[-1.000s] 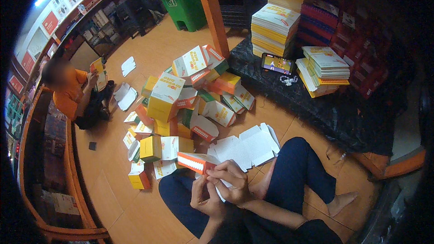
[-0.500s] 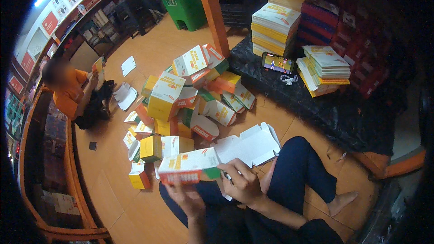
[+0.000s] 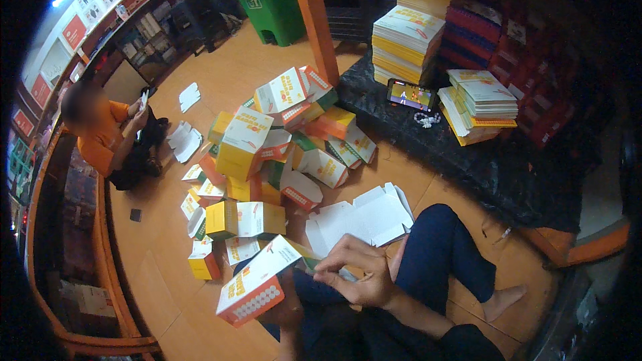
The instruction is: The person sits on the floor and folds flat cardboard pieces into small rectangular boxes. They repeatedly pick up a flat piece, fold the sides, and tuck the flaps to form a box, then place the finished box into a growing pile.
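Note:
A white, orange and green folding carton point(image 3: 257, 277) is tilted over my lap, its near left end lowest. My left hand point(image 3: 289, 304) supports it from beneath and on its right side, and the carton hides most of its fingers. At the carton's upper right end, my right hand point(image 3: 361, 271) has its fingers curled, thumb and forefinger pinched at the end flap. A flat, unfolded carton blank point(image 3: 364, 217), white side up, lies on the floor just beyond my right hand.
A heap of folded cartons point(image 3: 287, 137) fills the floor ahead. To the right, a black-covered platform point(image 3: 461, 157) bears carton stacks point(image 3: 408, 40), a phone point(image 3: 410, 95) and a beaded string point(image 3: 426, 119). A person in orange point(image 3: 100, 134) sits left; a green bin point(image 3: 267, 3) stands behind.
The carton has swung so its left end is lower and nearer to me. My left hand has gone under it. The person at left has turned the piece they hold.

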### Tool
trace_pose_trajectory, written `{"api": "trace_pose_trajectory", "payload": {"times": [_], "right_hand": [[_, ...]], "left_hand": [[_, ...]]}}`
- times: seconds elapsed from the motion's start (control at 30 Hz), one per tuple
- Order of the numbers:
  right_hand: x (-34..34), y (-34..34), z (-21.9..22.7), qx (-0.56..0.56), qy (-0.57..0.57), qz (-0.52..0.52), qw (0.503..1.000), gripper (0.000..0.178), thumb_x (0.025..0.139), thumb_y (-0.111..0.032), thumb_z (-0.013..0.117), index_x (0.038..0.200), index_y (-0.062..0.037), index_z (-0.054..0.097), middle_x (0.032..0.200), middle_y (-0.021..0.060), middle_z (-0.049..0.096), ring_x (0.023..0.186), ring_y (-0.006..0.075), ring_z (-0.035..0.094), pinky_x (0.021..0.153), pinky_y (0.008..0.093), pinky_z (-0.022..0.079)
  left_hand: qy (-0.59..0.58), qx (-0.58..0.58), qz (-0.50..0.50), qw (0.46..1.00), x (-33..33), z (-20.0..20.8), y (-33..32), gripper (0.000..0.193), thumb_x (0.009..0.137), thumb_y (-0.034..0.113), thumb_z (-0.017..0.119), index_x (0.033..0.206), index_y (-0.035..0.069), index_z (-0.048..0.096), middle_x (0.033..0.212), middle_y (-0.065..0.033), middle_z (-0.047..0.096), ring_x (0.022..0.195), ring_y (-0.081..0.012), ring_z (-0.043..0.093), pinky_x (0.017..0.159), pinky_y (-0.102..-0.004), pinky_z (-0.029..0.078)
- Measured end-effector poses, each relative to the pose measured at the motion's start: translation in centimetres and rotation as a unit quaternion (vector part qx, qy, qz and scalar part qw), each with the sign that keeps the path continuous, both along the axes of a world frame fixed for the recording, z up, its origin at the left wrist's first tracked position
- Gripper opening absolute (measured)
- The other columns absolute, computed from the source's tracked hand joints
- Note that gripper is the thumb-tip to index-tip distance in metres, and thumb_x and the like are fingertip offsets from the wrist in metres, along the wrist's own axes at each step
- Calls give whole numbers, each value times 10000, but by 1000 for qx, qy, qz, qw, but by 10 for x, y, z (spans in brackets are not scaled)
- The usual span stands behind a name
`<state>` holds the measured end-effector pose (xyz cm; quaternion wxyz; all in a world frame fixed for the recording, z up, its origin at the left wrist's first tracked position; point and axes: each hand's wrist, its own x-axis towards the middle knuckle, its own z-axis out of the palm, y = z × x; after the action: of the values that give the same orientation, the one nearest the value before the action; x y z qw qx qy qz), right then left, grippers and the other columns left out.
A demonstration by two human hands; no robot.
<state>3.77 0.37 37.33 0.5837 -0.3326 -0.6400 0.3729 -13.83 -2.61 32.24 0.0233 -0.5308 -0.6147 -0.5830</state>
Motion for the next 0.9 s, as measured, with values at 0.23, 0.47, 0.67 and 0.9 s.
{"api": "trace_pose_trajectory", "payload": {"times": [0.23,0.47,0.67,0.9], "right_hand": [[-15,-8,-3,-15,59,43,997,216,804,-37,828,1011,-23,769,912,88,682,837,181,668,742,287,527],[-11,-7,-8,-38,76,19,996,189,819,-5,799,1006,-18,774,913,81,692,839,175,652,743,288,513],[-13,-6,-13,-56,111,62,990,185,830,-5,789,1013,-23,773,923,78,682,863,174,641,772,288,501],[-14,-3,-16,-68,122,86,986,167,845,10,775,1012,6,778,944,94,681,867,159,633,792,276,493]], "left_hand": [[26,-36,-91,995,10,-21,-15,475,848,179,831,1232,-5,620,1144,-151,686,1061,-297,663,928,-423,513],[2,-79,-129,988,6,-29,-20,463,862,177,813,1240,-4,615,1152,-152,680,1064,-295,661,930,-420,512],[-12,-103,-144,984,4,-31,-25,452,874,175,797,1246,-3,611,1160,-153,676,1066,-293,658,932,-417,511],[-2,-109,-153,982,6,-32,-27,440,888,172,778,1253,-3,606,1168,-154,671,1069,-291,656,934,-414,510]]}}
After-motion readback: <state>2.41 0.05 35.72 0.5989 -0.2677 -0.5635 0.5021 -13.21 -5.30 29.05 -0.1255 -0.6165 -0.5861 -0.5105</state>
